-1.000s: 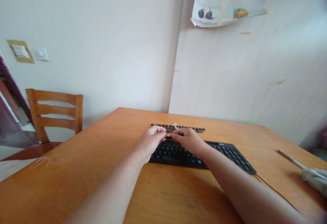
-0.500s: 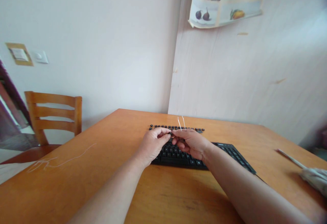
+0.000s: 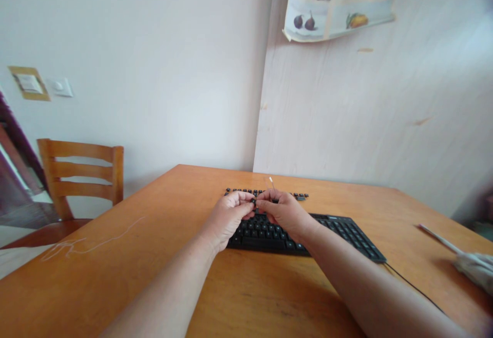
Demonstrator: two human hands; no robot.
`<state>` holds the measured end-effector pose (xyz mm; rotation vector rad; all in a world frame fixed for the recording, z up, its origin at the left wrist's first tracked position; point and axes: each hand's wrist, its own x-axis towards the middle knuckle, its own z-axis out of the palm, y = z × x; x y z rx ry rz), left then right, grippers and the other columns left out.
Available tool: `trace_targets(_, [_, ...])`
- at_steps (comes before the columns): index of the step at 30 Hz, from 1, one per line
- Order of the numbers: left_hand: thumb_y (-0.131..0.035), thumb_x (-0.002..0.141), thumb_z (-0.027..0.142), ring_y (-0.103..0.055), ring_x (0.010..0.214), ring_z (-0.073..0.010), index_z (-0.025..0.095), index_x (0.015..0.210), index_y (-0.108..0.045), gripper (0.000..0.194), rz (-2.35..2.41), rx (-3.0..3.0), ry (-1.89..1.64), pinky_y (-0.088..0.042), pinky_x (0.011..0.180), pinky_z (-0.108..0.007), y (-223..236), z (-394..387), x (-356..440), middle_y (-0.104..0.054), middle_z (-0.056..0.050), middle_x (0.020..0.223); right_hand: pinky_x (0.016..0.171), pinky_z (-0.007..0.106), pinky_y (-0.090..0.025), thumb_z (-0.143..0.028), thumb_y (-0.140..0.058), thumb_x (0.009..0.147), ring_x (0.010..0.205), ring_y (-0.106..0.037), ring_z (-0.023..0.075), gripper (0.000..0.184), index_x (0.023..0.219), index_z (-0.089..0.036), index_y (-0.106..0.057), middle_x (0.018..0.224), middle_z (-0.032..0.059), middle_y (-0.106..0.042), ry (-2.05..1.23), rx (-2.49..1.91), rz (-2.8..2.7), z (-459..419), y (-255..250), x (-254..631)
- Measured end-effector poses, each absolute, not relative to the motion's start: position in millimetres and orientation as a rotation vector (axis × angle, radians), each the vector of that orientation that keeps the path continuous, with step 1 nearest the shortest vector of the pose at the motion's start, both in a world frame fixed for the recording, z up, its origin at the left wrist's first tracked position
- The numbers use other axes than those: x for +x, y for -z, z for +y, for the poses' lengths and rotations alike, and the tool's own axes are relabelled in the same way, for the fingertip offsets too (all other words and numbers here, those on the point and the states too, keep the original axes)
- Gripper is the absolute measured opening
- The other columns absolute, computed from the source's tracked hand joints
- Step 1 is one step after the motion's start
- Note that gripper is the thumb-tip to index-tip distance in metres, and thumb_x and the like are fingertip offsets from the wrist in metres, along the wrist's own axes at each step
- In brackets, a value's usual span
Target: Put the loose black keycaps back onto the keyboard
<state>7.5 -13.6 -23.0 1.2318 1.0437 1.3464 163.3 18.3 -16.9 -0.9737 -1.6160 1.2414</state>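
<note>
Between the thumb and fingers of my left hand [image 3: 231, 217] is a small black keycap [image 3: 253, 201]. My right hand [image 3: 283, 209] meets it fingertip to fingertip, its fingers closed around a wire keycap puller [image 3: 271, 180]; the thin wire tips stick up behind the knuckles and a dark bit of it shows in the palm. Whether the right fingertips also touch the keycap is hard to tell. Below both hands lies a black keyboard [image 3: 265, 244], partly hidden by them. Rows of loose keycaps [image 3: 301, 195] lie behind it.
The wooden table [image 3: 154, 276] reaches back to the wall. Thin white string [image 3: 103, 244] lies at its left. To the right are a thin stick [image 3: 439, 238] with a pale cloth [image 3: 475, 268] and the keyboard cable [image 3: 416, 289]. A wooden chair [image 3: 82, 191] stands at left.
My right hand has turned, so the puller's wires now point away and show less. Its fingertips have closed in by the keycap in my left hand, which has barely moved.
</note>
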Motion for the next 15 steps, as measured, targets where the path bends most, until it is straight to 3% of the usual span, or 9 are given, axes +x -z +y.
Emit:
trace_targets(9, [-0.061,0.075,0.019,-0.062,0.069,-0.0110,0.013,0.094,-0.066,0.021,0.986,1.145,-1.343,-0.047,0.069,-0.024,22.9,-13.0,6.6,-0.070,-0.007,0.083,0.037,0.019,-0.020,-0.038,-0.069,0.073,0.039,-0.036,0.0040,0.026,0.083,-0.017,-0.060,0.062,-0.0032,-0.057,-1.360,-0.964,-1.530,19.8,16.3,165.5])
trace_targets(15, [-0.068,0.073,0.027,-0.061,0.067,-0.0106,0.015,0.094,-0.065,0.024,1.030,1.144,-1.329,-0.046,0.066,-0.023,23.0,-14.3,5.3,-0.069,-0.006,0.083,0.041,0.021,-0.026,-0.038,-0.064,0.077,0.043,-0.037,0.0056,0.023,0.087,-0.017,-0.061,0.063,-0.0043,-0.054,-1.209,-0.954,-1.667,20.0,17.8,165.0])
